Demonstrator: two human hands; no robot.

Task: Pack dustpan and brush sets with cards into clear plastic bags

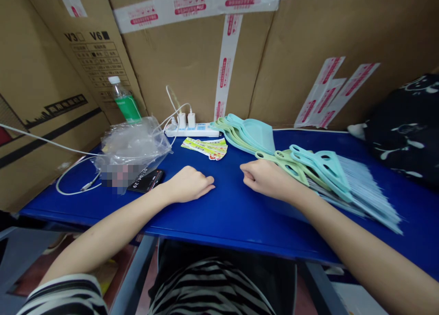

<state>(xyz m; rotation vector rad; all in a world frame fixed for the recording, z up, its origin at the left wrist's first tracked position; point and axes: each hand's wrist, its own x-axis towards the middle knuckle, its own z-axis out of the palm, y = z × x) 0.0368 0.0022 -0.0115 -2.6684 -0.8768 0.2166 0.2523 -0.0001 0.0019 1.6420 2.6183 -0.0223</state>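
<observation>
My left hand [190, 184] rests in a fist on the blue table [219, 219], knuckles up, near the phone [151, 181]. Opposite it, my right hand [265, 178] is also closed in a fist; nothing shows in either one. Just beyond the right hand lie several hand brushes [322, 168] with pale blue and green heads, their bristles pointing right. A stack of small dustpans [259, 134], in the same two colours, sits behind them. Between and beyond my hands are some bright yellow-green printed labels [206, 146].
Crumpled clear plastic bags [133, 139] and a green-labelled bottle [125, 100] stand at the left. A white power strip [192, 131] with plugged-in chargers lies along the back. Tall cardboard boxes [192, 54] wall the rear. A dark patterned cloth item [408, 127] is at the right.
</observation>
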